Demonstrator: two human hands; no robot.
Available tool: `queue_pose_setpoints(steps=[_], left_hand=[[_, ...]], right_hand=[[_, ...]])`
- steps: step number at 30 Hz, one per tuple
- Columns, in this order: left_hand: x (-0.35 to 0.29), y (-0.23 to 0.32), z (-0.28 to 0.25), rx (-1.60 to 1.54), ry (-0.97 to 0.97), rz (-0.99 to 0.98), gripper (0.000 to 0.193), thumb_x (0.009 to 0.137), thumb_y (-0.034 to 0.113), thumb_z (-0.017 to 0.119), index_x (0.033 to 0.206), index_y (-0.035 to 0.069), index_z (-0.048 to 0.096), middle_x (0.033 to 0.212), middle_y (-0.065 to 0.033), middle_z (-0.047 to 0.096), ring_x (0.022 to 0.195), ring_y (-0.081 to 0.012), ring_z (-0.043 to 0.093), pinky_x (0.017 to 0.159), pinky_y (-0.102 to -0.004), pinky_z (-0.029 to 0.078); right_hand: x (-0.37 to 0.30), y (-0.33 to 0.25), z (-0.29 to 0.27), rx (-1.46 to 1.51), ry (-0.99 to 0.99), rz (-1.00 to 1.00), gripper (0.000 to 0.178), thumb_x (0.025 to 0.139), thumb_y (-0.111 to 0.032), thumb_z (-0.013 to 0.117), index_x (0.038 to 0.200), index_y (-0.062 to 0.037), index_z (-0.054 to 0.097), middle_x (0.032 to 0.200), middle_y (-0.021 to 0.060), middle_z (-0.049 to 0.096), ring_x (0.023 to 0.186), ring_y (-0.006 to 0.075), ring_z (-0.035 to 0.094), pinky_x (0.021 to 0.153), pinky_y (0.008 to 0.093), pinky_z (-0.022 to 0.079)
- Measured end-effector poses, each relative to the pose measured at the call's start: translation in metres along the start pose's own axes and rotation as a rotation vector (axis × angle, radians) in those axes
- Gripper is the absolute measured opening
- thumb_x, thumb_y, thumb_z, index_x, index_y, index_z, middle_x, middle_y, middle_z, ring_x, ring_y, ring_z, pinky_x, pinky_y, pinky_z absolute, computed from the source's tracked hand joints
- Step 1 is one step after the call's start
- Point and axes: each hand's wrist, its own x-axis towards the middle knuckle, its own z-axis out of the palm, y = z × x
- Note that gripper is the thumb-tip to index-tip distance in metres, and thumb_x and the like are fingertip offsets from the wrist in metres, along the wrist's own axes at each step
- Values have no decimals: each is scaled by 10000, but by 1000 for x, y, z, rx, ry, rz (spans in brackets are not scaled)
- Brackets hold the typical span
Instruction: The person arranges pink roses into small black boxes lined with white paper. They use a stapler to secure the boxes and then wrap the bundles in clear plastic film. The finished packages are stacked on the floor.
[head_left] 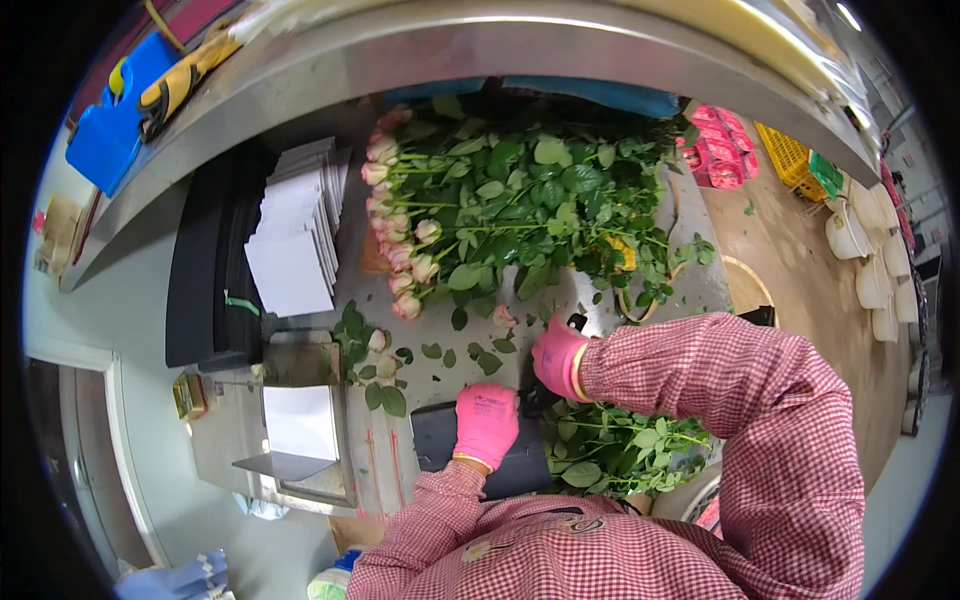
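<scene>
- Can see a wide heap of roses (583, 180) beyond the fingers of the left hand (487, 425) and right hand (560, 358).
- Shows stacked white sheets (290, 272) well leftward of the left fingers.
- Shows leafy stems (645, 440) just bodyward of the right fingers.
- Shows a black sheet (436, 440) under the left fingers; cannot tell if gripped.
- Shows a small black object (576, 322), probably clutched by curled right fingers.

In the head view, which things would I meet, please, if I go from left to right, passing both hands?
Small yellowish box → white sheet in the metal frame → left hand → right hand → yellow crate → white tubs.
</scene>
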Motion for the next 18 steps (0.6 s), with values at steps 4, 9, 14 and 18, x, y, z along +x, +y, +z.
queue_pose_setpoints(steps=[4,9,14,18], left_hand=[[-6,1,-2,-19,-61,13,108,698,183,655,767,127,595,765,-88,568,796,-319,575,733,-451,441],[-1,4,-7,3,-62,31,79,693,158,654,748,118,614,761,-95,575,755,-327,577,690,-450,447],[3,-10,-1,26,-170,95,137,750,225,666,838,120,663,850,-99,622,823,-326,600,758,-449,466],[49,-30,-27,-297,-530,-227,327,840,317,621,1038,65,684,1065,-154,667,996,-353,621,894,-433,478]], right_hand=[[10,-4,9,-37,105,-58,394,848,-286,634,1174,-67,662,1141,81,647,1065,292,627,956,565,424],[19,-1,30,143,51,-73,287,808,-260,652,1042,-95,673,995,64,674,916,244,658,743,388,466],[31,0,86,197,248,13,274,776,-232,659,1016,-101,637,997,52,661,934,233,650,771,393,473],[16,17,107,592,347,25,458,737,-152,671,1185,-95,594,1139,123,628,1088,300,606,919,423,464]])
